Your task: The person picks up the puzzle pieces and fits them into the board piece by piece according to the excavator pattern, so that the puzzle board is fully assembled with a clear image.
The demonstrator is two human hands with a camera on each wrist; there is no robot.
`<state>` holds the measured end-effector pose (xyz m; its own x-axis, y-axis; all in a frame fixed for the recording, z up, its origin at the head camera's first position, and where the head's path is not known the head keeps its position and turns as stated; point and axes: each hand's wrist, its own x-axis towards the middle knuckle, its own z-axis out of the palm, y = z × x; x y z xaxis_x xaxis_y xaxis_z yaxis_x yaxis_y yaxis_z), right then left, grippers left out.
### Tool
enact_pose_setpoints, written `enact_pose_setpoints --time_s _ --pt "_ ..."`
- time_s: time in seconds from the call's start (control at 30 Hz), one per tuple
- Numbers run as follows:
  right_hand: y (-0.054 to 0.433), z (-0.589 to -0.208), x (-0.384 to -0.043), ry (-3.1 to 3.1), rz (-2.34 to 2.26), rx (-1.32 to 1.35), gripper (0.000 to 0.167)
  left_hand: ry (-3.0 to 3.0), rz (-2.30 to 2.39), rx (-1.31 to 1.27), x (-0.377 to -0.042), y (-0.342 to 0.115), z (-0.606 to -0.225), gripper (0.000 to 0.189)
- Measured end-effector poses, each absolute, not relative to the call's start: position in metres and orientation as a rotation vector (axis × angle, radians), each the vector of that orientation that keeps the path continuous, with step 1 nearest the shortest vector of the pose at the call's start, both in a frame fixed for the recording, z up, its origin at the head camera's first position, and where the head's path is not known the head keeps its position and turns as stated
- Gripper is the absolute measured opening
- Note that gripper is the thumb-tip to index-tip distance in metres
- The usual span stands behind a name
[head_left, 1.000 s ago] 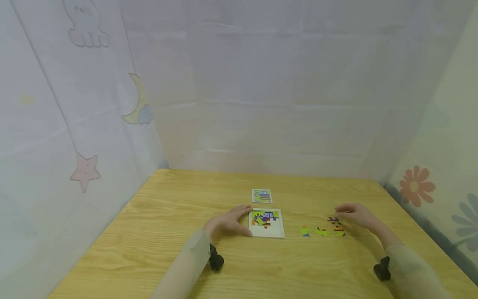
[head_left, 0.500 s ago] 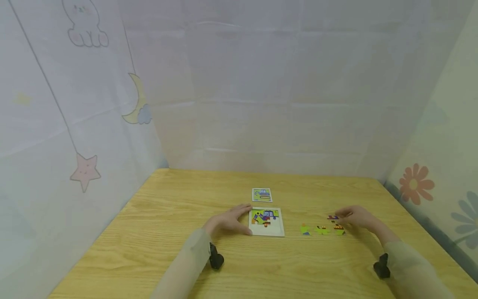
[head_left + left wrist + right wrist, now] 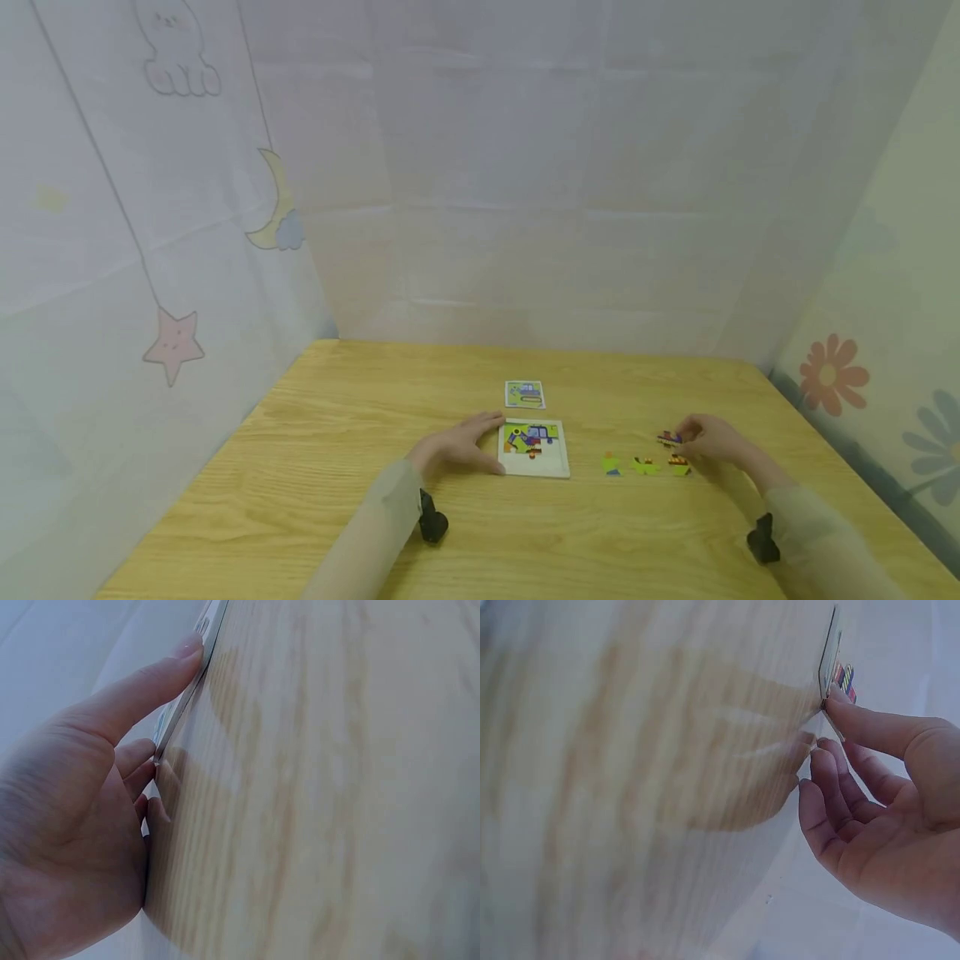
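A square white puzzle tray (image 3: 553,467) lies on the table, its upper part filled with joined pieces of a purple vehicle on green. My left hand (image 3: 459,445) rests at the tray's left side, thumb at the near corner and index finger at the far one; in the left wrist view the thumb (image 3: 161,681) lies along the edge. To the right, my right hand (image 3: 716,440) pinches a purple, red and yellow puzzle piece (image 3: 667,437) between thumb and fingers. The right wrist view shows that puzzle piece (image 3: 846,681) tilted, with the other fingers curled near the tabletop.
Loose green puzzle pieces (image 3: 645,467) lie in a row between tray and right hand, one (image 3: 679,467) just below that hand. A small picture card (image 3: 525,394) lies behind the tray. Printed cloth walls (image 3: 480,250) stand at the table's back and sides.
My right hand has come down to the purple and red piece, closed its fingers on it and tilted it. The left hand has stayed at the tray.
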<state>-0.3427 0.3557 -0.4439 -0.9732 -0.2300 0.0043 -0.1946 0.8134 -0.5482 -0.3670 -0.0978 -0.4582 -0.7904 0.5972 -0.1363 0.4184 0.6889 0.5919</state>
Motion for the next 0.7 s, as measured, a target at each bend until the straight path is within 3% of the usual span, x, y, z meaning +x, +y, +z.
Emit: enact_pose_setpoints --time_s 0.27,0.7 --pt "0.3603 -0.4485 -0.3438 2.916 -0.976 -0.364 0.021 2.592 0.793 0.795 -0.3684 -0.0972 -0.4611 0.088" --pt "0.3633 -0.4413 -0.3468 2.798 -1.189 -0.399 0.030 2.582 0.786 0.820 -0.3700 -0.0974 -0.4598 0.088"
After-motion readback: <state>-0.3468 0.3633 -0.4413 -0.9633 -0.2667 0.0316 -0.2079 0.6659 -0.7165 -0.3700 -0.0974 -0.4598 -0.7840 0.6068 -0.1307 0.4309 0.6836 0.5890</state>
